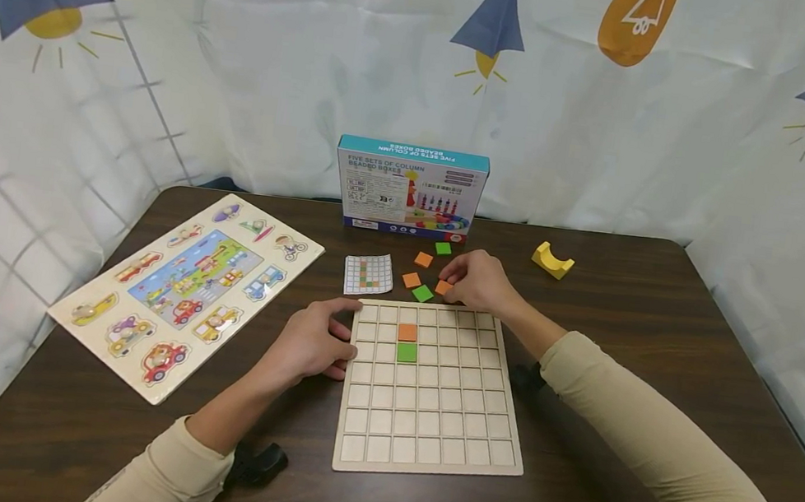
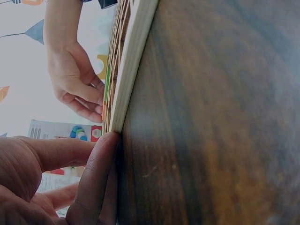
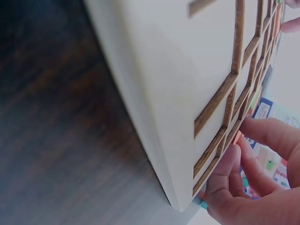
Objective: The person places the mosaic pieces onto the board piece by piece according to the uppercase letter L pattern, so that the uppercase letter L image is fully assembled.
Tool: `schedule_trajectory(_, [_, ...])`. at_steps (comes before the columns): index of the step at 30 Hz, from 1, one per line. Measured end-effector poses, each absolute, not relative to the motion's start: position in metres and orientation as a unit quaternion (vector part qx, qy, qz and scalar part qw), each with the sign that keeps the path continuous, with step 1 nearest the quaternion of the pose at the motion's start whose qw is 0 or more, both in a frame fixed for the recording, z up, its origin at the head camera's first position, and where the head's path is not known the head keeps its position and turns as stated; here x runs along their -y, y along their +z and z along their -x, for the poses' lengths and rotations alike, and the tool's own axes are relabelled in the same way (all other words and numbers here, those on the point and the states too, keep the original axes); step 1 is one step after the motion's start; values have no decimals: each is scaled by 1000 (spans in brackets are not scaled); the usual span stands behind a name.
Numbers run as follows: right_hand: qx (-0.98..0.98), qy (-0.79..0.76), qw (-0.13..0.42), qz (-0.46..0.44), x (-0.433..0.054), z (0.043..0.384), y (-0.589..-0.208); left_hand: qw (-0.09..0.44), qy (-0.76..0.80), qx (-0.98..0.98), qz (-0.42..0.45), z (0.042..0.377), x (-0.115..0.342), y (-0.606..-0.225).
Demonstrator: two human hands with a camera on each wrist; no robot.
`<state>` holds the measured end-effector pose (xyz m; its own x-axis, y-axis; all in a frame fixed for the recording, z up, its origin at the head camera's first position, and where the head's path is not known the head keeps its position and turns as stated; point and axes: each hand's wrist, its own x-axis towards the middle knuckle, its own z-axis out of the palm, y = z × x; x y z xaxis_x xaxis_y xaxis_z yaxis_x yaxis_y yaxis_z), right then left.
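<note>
A wooden grid board (image 1: pixel 433 377) lies on the table with an orange square tile (image 1: pixel 407 332) and a green square tile (image 1: pixel 407 352) set one below the other in its cells. My left hand (image 1: pixel 318 339) rests along the board's left edge; in the left wrist view a fingertip (image 2: pixel 108 138) touches the side of the board. Beyond the far edge, my right hand (image 1: pixel 481 282) pinches another orange tile (image 1: pixel 445 288), partly covered by the fingers. Loose orange tiles (image 1: pixel 411 280) and green tiles (image 1: pixel 422 293) lie beside that hand.
A small printed pattern card (image 1: pixel 368 274) lies left of the loose tiles. Behind them stands a toy box (image 1: pixel 409 190). A picture puzzle board (image 1: pixel 189 293) occupies the left side, and a yellow curved block (image 1: pixel 553 261) sits at the back right.
</note>
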<state>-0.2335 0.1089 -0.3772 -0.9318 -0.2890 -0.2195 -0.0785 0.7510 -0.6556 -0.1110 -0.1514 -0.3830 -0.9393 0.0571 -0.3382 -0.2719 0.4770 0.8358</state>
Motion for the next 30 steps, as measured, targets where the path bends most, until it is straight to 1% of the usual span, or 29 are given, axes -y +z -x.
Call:
schedule_trajectory(14, [-924, -338, 144, 109, -112, 233, -375, 165, 509, -842, 67, 111, 151, -382])
schedule_trajectory(30, [-918, -350, 140, 126, -114, 220, -363, 160, 508, -844, 66, 111, 151, -382])
